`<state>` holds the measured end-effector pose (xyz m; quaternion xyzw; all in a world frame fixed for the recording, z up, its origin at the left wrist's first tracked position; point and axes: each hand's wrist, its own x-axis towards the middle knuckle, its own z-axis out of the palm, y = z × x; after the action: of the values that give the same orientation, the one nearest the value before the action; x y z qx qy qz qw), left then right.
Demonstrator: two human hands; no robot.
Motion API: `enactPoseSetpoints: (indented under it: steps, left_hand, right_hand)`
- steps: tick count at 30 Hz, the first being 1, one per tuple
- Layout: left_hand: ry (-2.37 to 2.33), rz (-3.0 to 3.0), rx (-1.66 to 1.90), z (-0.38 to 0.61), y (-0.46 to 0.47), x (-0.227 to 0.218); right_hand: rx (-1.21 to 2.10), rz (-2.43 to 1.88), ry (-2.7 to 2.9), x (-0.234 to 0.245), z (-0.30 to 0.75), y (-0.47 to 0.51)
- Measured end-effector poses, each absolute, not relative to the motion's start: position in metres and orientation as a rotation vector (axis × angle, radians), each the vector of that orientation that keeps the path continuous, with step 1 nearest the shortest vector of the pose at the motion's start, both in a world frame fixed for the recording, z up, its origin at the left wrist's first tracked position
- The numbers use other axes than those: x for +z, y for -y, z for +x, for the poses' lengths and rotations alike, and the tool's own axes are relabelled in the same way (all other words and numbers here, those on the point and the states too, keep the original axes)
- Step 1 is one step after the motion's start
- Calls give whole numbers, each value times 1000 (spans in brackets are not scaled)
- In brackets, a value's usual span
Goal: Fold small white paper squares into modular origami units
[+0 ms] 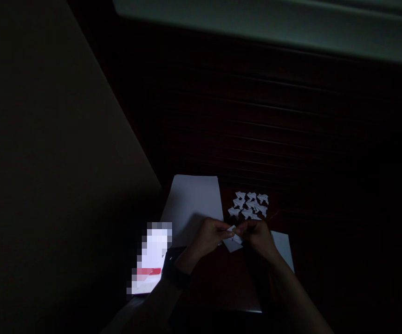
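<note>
The room is very dark. My left hand (210, 235) and my right hand (257, 235) meet over a dark table, fingers pinched on a small white piece of paper (234, 230) held between them. Just beyond the hands lies a cluster of several small folded white paper shapes (249, 205). A white sheet of paper (194, 202) lies flat behind my left hand. Another white sheet (282, 246) lies under and to the right of my right hand.
A lit phone screen (151, 260), blurred out, glows to the left of my left wrist. A pale wall (48, 162) fills the left side. Dark wooden panelling (274, 116) rises behind the table, with a light ledge (291, 23) on top.
</note>
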<state>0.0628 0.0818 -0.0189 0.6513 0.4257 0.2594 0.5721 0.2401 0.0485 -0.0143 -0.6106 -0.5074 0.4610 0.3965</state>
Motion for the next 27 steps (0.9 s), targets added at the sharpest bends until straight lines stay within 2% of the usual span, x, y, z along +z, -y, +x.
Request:
enactPoseSetpoints:
  steps: [7,27]
  left_hand:
    - [-1009,1588,594,63,-81,-15]
    - [-1024,1459,598,65,-78,-7]
  right_hand:
    - [1201,-1583,1287,-9,239,-49]
    - [768,-1760,1658,2,227,-42]
